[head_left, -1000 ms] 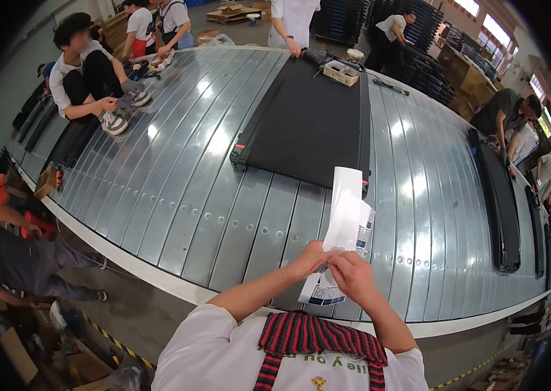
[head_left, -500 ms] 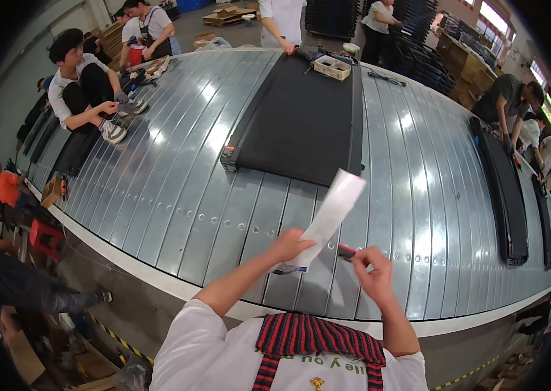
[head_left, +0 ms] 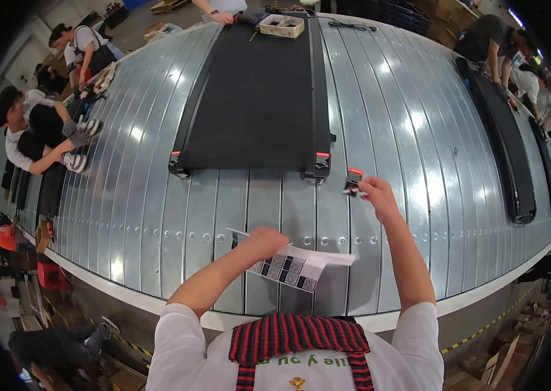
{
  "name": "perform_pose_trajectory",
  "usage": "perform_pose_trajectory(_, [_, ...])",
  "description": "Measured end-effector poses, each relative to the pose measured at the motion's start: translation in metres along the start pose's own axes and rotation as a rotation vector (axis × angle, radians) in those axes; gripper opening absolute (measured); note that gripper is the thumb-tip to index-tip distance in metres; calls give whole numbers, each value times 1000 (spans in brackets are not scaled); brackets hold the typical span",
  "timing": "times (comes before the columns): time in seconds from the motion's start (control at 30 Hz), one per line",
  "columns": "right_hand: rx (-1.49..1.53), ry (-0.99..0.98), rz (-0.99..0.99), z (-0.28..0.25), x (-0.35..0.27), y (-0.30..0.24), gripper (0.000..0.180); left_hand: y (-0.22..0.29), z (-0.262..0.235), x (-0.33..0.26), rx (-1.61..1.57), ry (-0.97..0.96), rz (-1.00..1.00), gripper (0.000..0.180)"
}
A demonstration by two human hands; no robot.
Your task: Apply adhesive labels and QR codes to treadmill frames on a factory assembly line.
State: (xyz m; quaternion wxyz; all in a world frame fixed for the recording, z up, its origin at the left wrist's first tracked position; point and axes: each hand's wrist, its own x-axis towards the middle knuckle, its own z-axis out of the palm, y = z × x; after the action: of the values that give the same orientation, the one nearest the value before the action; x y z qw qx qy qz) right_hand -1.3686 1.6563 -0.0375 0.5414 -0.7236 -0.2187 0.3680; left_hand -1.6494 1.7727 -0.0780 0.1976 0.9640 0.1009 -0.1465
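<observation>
My left hand point(head_left: 265, 242) rests on a white sheet of square code stickers point(head_left: 295, 266), holding it down flat on the ribbed metal table point(head_left: 223, 208) near the front edge. My right hand point(head_left: 374, 192) is stretched forward and pinches a small peeled sticker point(head_left: 353, 180) between its fingertips. The sticker hangs just to the right of the near right corner of a long black mat point(head_left: 257, 98), by its red-marked end cap point(head_left: 320, 163).
A small open box point(head_left: 280, 25) sits at the mat's far end, next to another person's hands. Other people sit at the table's left edge and lean over it at the far right. A second black mat point(head_left: 503, 140) lies along the right side.
The sheet was held up in both hands; now it lies flat under my left hand. My right hand has peeled off a sticker and reached forward toward the mat's corner.
</observation>
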Motion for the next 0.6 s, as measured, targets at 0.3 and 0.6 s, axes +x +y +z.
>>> perform_pose_trajectory(0.3, [87,-185,163,33,116,-8,13,-21,-70,75,184,343,130,9])
perform_pose_trajectory(0.6, [35,-229,263,50,147,-17,10,-54,-97,130,192,449,168,8])
